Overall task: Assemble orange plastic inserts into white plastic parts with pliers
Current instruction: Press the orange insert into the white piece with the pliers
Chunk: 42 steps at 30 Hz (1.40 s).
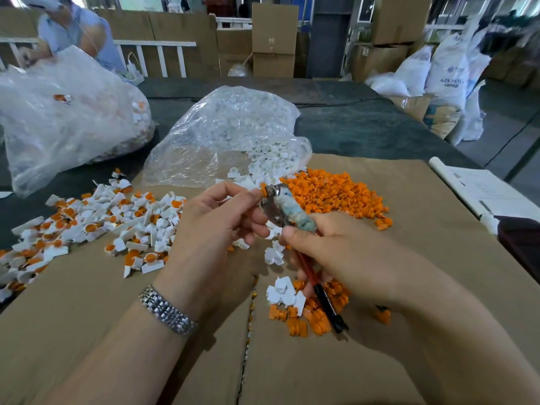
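Note:
My right hand (344, 252) grips the pliers (280, 209), whose jaws are wrapped in bluish cloth and whose red and black handles stick out below the palm. My left hand (216, 226) pinches a small piece with an orange insert (264, 192) at the plier jaws; the white part is mostly hidden by my fingers. Loose orange inserts (333, 194) lie heaped behind the hands. White parts (268, 165) spill from a clear bag (225, 133). Assembled white-and-orange pieces (96, 226) are spread at the left.
Cardboard (409, 331) covers the table. A small cluster of white and orange pieces (295, 305) lies under my right hand. A large clear bag (67, 115) sits at far left, with another person behind it. Papers (485, 194) lie at the right edge.

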Tool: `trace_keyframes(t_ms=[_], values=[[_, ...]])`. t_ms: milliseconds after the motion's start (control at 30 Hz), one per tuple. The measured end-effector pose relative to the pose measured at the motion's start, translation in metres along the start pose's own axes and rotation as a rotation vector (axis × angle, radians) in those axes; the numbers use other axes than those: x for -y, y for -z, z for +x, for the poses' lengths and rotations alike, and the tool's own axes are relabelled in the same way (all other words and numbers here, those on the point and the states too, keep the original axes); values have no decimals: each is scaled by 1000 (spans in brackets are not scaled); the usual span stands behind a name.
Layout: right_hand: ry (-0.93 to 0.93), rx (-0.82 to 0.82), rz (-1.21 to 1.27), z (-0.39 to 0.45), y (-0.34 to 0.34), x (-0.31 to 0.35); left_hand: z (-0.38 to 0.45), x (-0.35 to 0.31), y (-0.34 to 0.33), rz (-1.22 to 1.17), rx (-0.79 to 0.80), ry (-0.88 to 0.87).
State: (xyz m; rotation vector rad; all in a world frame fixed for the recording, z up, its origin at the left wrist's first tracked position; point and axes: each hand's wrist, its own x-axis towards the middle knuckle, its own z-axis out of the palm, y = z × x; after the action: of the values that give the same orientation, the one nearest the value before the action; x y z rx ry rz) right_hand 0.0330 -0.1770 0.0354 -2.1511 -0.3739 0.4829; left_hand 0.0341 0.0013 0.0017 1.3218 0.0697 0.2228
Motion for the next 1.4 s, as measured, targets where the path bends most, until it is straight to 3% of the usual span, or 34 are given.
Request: trace_keyframes(t_ms=[367, 567, 667, 800, 867, 933, 1067, 1167, 1267, 1400], values=[[71, -181, -227, 0, -13, 3, 1, 1, 3, 20, 47, 34], [5, -69, -53, 2, 0, 0, 6, 4, 4, 95, 25, 8], [14, -190, -112, 5, 12, -7, 11, 5, 14, 367, -134, -121], [8, -418, -390, 20, 23, -26, 17, 4, 28, 832, -442, -366], [-52, -445, -488, 27, 22, -36, 17, 4, 30, 991, -476, -399], [-103, -470, -599, 34, 19, -44, 16, 7, 27, 1074, -371, -413], [-176, -501, -801, 44, 11, -50, 8, 14, 15, 1042, 120, -399], [-200, -489, -850, 49, 9, -54, 6, 21, 15, 1237, 357, -385], [-208, -472, -819, 52, 7, -55, 8, 25, 16, 1337, 396, -368], [-135, -498, -811, 52, -2, -53, 10, 22, 16, 1196, 342, -258]])
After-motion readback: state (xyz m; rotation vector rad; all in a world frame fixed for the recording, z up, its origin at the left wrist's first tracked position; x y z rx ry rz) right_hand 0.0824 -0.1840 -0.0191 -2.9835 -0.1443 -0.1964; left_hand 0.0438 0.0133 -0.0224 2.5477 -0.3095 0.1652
